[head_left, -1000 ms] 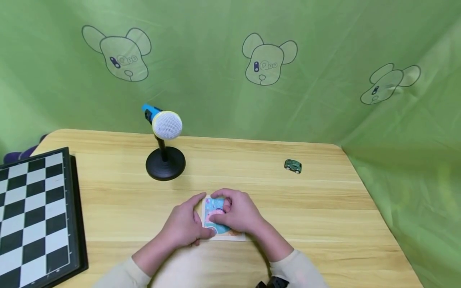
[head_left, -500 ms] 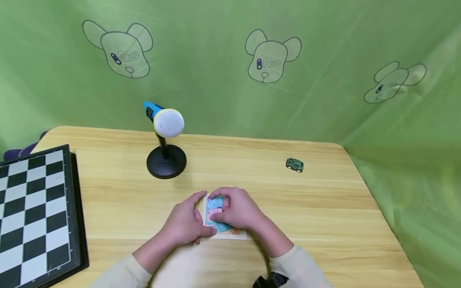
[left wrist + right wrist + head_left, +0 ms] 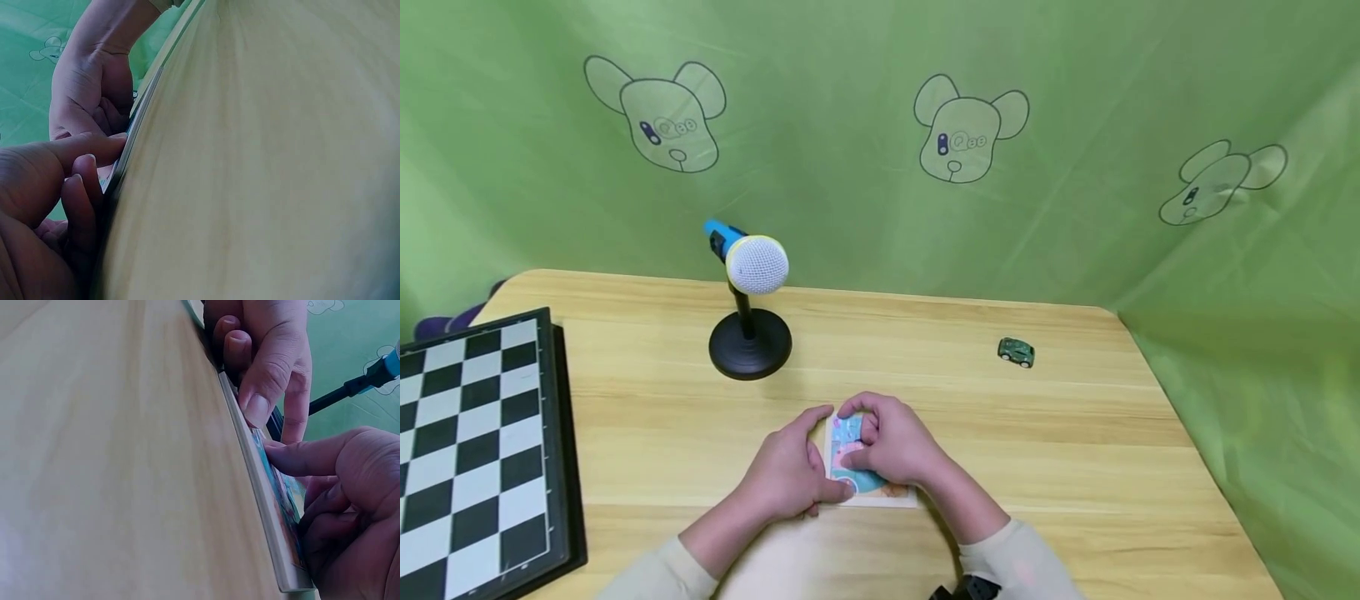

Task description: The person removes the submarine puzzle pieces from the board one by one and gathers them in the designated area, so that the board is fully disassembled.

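Observation:
A small flat picture board (image 3: 868, 483) with a pale border and a blue, teal and pink print lies on the table in front of me. My left hand (image 3: 790, 471) grips its left side, index fingertip at the far corner and thumb over the near one. In the right wrist view that thumb (image 3: 257, 409) presses on the near long edge. My right hand (image 3: 898, 442) bends over the board's right part, index finger at the far edge and thumb on the pink area. Its other fingers are curled under the palm, hiding much of the print.
A blue toy-like microphone (image 3: 757, 265) stands on a round black base (image 3: 749, 344) beyond my left hand. A folding chessboard (image 3: 490, 450) covers the table's left side. A small green toy car (image 3: 1017, 352) sits at the back right. Green cloth (image 3: 850, 200) hangs behind the table (image 3: 1075, 467).
The head view has shifted slightly. Both hands keep nearly the same hold on the picture board, and the things on the table stay where they were.

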`<state>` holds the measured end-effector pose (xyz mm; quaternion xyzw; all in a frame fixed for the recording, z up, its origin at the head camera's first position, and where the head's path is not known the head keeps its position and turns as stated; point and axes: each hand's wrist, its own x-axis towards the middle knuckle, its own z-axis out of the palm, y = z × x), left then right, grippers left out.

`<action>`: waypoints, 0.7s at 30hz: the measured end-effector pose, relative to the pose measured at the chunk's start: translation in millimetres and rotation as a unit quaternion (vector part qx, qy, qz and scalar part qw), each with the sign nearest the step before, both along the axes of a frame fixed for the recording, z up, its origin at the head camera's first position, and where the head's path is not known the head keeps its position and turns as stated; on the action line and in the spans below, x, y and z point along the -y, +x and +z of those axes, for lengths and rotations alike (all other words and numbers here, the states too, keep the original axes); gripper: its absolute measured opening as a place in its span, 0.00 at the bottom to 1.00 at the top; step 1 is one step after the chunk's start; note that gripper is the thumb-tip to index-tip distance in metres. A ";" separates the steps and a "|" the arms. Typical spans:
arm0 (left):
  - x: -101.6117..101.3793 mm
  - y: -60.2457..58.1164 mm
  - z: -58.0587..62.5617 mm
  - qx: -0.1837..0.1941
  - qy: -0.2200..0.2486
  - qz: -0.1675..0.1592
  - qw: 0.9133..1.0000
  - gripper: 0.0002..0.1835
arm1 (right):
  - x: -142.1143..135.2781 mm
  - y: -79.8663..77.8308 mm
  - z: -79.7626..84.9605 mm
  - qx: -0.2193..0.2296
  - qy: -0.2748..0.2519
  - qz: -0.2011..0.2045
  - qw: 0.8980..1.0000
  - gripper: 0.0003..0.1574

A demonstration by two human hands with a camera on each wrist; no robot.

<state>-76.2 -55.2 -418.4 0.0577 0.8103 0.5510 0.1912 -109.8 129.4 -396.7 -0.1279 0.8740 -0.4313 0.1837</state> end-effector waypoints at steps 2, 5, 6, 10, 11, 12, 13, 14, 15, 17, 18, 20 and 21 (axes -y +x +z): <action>-0.5 0.0 -0.1 0.001 0.001 0.000 1.000 0.56 | -0.3 0.8 -0.3 -0.002 -0.004 -0.004 1.000 0.29; -1.2 0.0 0.1 0.003 0.002 0.000 1.000 0.56 | -1.1 1.8 -0.9 -0.009 -0.014 -0.010 1.000 0.30; -1.4 0.2 0.1 0.004 0.003 0.000 1.000 0.56 | -1.7 2.2 -1.5 -0.012 -0.016 -0.014 1.000 0.30; -2.2 2.0 0.2 0.009 0.008 -0.002 1.000 0.57 | -5.4 4.2 -4.2 -0.018 -0.019 -0.026 0.999 0.31; -2.3 2.5 0.2 0.010 0.009 -0.003 1.000 0.57 | -6.5 4.6 -4.8 -0.018 -0.018 -0.027 0.999 0.31; -2.2 2.8 0.3 0.010 0.010 -0.003 1.000 0.57 | -7.7 4.7 -5.5 -0.020 -0.018 -0.028 0.999 0.31; -2.0 3.1 0.4 0.009 0.010 -0.003 1.000 0.57 | -8.6 4.8 -5.7 -0.022 -0.018 -0.028 0.999 0.31; -1.8 3.2 0.5 0.008 0.008 -0.004 1.000 0.57 | -9.4 4.8 -5.9 -0.024 -0.019 -0.027 0.999 0.30; -1.4 2.9 0.7 0.006 0.007 -0.004 1.000 0.57 | -10.2 4.8 -5.6 -0.028 -0.021 -0.026 0.999 0.30; -0.5 2.0 1.3 0.003 0.003 -0.005 1.000 0.56 | -11.8 4.1 -5.1 -0.036 -0.025 -0.023 0.999 0.27; -0.1 1.6 1.5 0.001 0.002 -0.005 1.000 0.56 | -12.6 3.5 -5.0 -0.041 -0.026 -0.021 0.999 0.26; 0.5 0.8 1.9 -0.001 0.001 -0.006 1.000 0.56 | -13.7 2.4 -5.4 -0.045 -0.022 -0.017 0.999 0.23; 0.7 0.5 1.9 -0.001 0.001 -0.006 1.000 0.56 | -14.2 1.7 -5.8 -0.046 -0.018 -0.016 0.999 0.21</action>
